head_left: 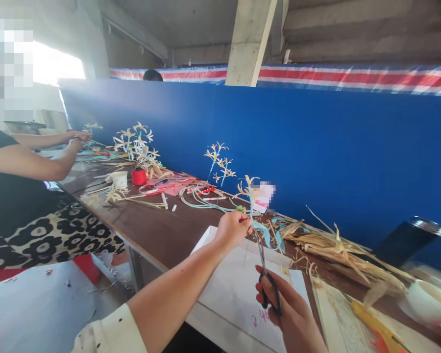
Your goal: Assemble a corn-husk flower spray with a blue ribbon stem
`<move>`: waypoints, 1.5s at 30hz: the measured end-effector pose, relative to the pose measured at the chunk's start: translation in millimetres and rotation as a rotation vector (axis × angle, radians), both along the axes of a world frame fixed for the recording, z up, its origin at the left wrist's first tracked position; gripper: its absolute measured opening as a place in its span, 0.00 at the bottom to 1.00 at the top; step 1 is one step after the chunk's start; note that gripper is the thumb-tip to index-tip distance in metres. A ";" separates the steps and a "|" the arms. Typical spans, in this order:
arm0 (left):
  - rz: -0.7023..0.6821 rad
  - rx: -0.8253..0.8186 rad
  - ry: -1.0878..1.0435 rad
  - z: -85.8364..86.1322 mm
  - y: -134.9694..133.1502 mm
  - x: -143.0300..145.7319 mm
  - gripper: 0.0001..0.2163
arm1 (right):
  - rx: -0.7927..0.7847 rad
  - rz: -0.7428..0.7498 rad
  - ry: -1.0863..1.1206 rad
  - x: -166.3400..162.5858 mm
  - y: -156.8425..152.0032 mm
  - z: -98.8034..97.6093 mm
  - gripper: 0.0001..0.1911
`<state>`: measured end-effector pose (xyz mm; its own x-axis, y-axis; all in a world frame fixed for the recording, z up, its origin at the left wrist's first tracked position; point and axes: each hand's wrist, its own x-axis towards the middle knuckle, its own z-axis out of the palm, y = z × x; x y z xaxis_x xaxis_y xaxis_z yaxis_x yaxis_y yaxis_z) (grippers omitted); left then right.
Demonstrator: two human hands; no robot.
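Note:
Pinched in my left hand [234,229] is the stem of a pale straw-coloured handmade flower [248,188], held upright with its petals spread above my fingers. A light blue strip [266,234] trails from the wrapped stem to the right of my fingertips. My right hand [292,306] grips a pair of scissors [278,298] by the black handles. The scissors' blades point up, close to the blue strip and just below my left fingertips; I cannot tell whether they touch it. Under both hands lies a white sheet or box lid [224,279] with pink handwriting.
Dried husks [327,242], a dark flask [407,240], a white roll [429,301] and a yellow cutter [377,326] lie to the right. Finished flowers [137,142], a red spool [138,176] and blue cords stand left. A blue partition [334,147] backs the table; another person's arms [40,164] work far left.

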<state>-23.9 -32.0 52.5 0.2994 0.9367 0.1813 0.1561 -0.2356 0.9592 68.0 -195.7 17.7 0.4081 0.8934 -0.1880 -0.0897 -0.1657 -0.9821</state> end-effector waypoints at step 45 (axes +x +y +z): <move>-0.466 0.000 -0.538 8.2 -30.4 -11.4 0.13 | 0.092 0.079 0.065 7.3 -14.1 33.9 0.28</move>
<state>-35.3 -62.4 60.7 0.5380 0.7331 0.4161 -0.4559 -0.1622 0.8751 75.3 -209.9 51.6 0.3252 0.9370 -0.1276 -0.1439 -0.0843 -0.9860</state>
